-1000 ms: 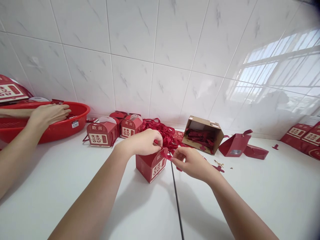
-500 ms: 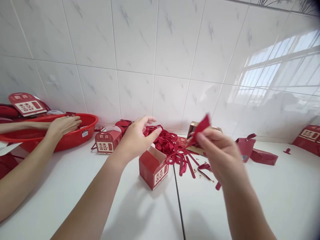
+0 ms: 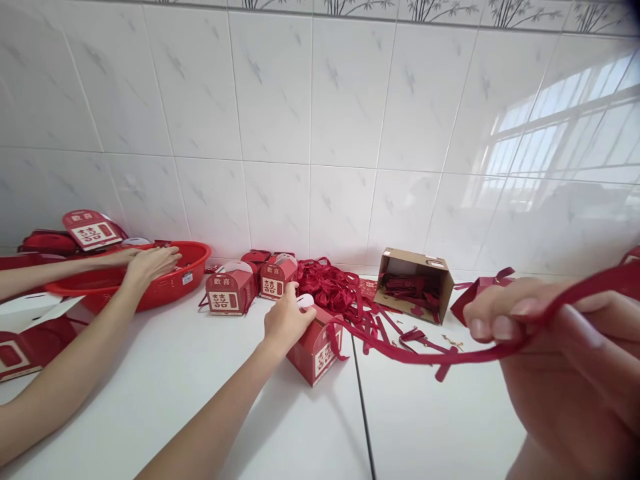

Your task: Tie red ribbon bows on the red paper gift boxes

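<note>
A small red gift box [image 3: 327, 350] with a white label stands on the table in front of me, its top now folded together. My left hand [image 3: 289, 320] grips the top of this box, thumb on the near side and fingers behind. From the box's upper front a red ribbon [image 3: 425, 358] runs to the right in a sagging curve. Close to the camera, my right hand [image 3: 565, 347] pinches that ribbon between thumb and fingers, and its end passes out at the right edge.
Behind the box lies a heap of red ribbon [image 3: 333, 290]. An open cardboard box [image 3: 443, 293] holds dark red strips, with loose strips and gold fasteners before it. Finished-looking red boxes [image 3: 230, 293] stand left. Another person's hands [image 3: 153, 263] reach into a red basket [image 3: 197, 263].
My left hand has come down from above the open box onto its top, which has closed. My right hand has moved right and nearer the camera, drawing the ribbon out. The view has shifted.
</note>
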`<state>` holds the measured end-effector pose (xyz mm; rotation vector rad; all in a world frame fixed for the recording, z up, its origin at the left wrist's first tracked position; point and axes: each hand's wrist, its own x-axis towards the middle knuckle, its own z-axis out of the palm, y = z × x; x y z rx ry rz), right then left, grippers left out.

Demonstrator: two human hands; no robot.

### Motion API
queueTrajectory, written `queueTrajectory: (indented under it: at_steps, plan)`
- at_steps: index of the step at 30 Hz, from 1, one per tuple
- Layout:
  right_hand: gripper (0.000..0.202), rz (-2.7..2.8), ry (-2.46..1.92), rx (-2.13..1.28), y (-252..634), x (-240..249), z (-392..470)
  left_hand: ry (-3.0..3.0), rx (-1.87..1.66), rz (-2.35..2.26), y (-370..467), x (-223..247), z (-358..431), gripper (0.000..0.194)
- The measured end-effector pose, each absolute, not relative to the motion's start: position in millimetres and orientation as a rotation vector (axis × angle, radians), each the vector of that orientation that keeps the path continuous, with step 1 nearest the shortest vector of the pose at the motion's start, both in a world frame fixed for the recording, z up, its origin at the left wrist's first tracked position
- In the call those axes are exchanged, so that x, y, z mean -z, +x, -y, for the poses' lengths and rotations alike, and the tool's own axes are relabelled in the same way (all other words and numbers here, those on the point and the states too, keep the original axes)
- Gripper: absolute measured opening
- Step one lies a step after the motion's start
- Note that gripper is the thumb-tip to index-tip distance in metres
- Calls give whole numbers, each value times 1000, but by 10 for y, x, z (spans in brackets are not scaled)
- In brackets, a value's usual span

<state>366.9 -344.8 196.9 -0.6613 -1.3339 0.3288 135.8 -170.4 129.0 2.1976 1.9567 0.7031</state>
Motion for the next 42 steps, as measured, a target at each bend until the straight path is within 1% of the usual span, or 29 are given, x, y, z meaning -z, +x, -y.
queueTrajectory:
  at_steps: [3,7,13,16,19,22,27,31,36,42]
  plan:
    - [9,1288,-581,-348,3489,-2061,3442,2256,-690,-1952,1370,-1291,1756,44]
    - [12,1224,-620,-711,3291,-2015,3203,2362,-659,-1891,1431,-1269,1865,39]
    - [23,998,-727,-1112,2843,-1490,2584,2327,-733,-1817,1528,-1206,2062,44]
    - [24,1016,-732,-1294,2654,-1227,2348,2212,-801,-1704,1433,-1190,2087,39]
    - [21,1079,-765,-1426,2569,-1108,2230,2036,-843,-1534,1244,-1165,2062,32]
    - [16,1093,-801,-1451,2568,-1094,2197,1862,-845,-1353,1057,-1103,2051,29]
    - [14,1143,-906,-1488,2597,-1102,2193,1660,-790,-1042,894,-941,2069,33]
    - [12,1202,-962,-1481,2596,-1094,2190,1521,-844,-835,875,-860,2043,33]
    - [15,1272,-1051,-1441,2574,-1078,2192,1493,-887,-790,899,-858,2037,30]
    - [17,1336,-1122,-1378,2564,-1064,2205,1536,-929,-820,938,-877,2069,33]
